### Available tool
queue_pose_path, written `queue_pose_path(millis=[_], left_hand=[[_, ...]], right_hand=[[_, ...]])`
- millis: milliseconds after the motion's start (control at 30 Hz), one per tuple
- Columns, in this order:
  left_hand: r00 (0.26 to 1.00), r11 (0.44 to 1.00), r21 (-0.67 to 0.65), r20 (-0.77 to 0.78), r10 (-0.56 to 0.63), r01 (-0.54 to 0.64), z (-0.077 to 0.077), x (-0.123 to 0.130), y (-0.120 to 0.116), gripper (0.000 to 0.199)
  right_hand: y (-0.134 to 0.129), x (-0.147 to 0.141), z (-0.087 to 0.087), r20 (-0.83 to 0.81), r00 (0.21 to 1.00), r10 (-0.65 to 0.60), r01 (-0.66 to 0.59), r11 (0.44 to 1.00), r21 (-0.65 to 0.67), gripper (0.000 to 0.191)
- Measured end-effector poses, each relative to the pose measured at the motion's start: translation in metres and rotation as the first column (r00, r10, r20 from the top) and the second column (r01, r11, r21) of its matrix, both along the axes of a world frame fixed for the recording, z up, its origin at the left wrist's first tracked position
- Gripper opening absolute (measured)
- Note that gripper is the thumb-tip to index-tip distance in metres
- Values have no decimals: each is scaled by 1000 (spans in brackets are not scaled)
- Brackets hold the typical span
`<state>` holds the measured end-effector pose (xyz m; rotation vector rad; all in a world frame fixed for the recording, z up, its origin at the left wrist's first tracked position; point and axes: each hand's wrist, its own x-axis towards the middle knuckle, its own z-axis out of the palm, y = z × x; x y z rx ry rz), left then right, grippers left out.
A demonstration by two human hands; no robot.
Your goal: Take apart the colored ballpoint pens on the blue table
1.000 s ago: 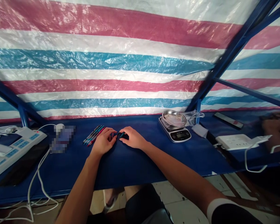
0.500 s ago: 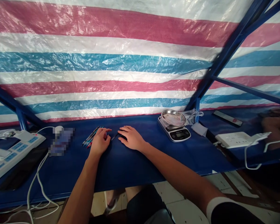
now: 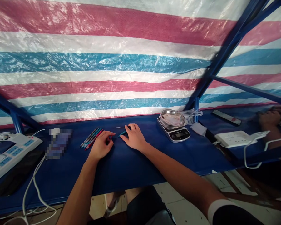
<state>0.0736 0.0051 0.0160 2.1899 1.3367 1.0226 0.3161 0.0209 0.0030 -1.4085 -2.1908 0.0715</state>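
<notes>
Several pens (image 3: pixel 91 138) in red, teal and grey lie side by side on the blue table (image 3: pixel 126 168). Just right of them is my left hand (image 3: pixel 101 145), its fingers curled, with a small red and blue tip showing at the fingertips. My right hand (image 3: pixel 134 136) rests palm down on the table, fingers bent over a teal pen (image 3: pixel 122 133) whose end sticks out to the left. A thin dark pen (image 3: pixel 120 127) points left from beneath the same fingers.
Right of my hands stands a kitchen scale (image 3: pixel 175 128) with a metal bowl and plastic bag. A white power strip (image 3: pixel 20 150), cables and a blurred object are at left. Another person's hands (image 3: pixel 271 117), a white socket block (image 3: pixel 235 139) and blue frame bars are at right.
The teal pen now shows under my right fingers. My left hand has shifted slightly down, uncovering more of the pen group, and its fingers are more curled. The view has moved slightly.
</notes>
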Motion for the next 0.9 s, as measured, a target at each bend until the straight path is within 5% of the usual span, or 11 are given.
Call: queue_pose_path(millis=[233, 467, 900], left_hand=[[1000, 999, 20, 0, 25, -25, -1, 2, 1, 26], [999, 998, -57, -13, -32, 31, 8, 2, -5, 29], [994, 979, -172, 31, -104, 108, 22, 7, -15, 30]], right_hand=[[-8, 0, 17, -142, 987, 68, -58, 996, 73, 41], [-15, -7, 17, -100, 994, 36, -44, 996, -73, 21], [-12, -5, 17, -109, 994, 25, -34, 996, -85, 10]])
